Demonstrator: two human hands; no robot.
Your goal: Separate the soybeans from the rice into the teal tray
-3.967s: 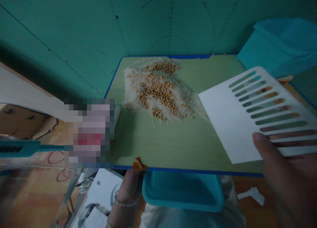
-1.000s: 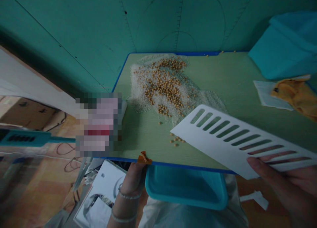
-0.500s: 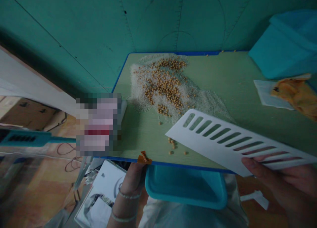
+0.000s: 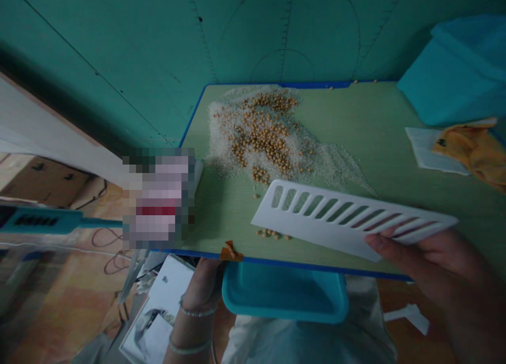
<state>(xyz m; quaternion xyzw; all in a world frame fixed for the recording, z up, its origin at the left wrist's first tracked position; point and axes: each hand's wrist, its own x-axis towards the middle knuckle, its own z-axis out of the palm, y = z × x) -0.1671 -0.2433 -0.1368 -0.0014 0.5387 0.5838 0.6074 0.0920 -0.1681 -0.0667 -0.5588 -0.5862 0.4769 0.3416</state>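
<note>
My right hand [image 4: 438,269] grips one end of a white slotted card [image 4: 340,221], its long edge resting on the green table top [image 4: 379,142]. Several loose soybeans [image 4: 272,233] lie just in front of the card, close to the table's near edge. Behind the card a pile of soybeans mixed with white rice [image 4: 264,137] spreads over the far left of the table. My left hand [image 4: 203,287] holds a teal plastic tray [image 4: 284,293] under the near edge of the table, fingers wrapped on its left rim.
A teal box [image 4: 454,74] stands at the back right. An orange cloth [image 4: 474,147] on white paper lies at the right edge. A blurred packet [image 4: 158,200] sits at the table's left side. Papers [image 4: 158,322] lie on the floor below.
The card has swept leftward and toward me, pushing several beans nearer the table's front edge. The tray has shifted slightly left under the edge.
</note>
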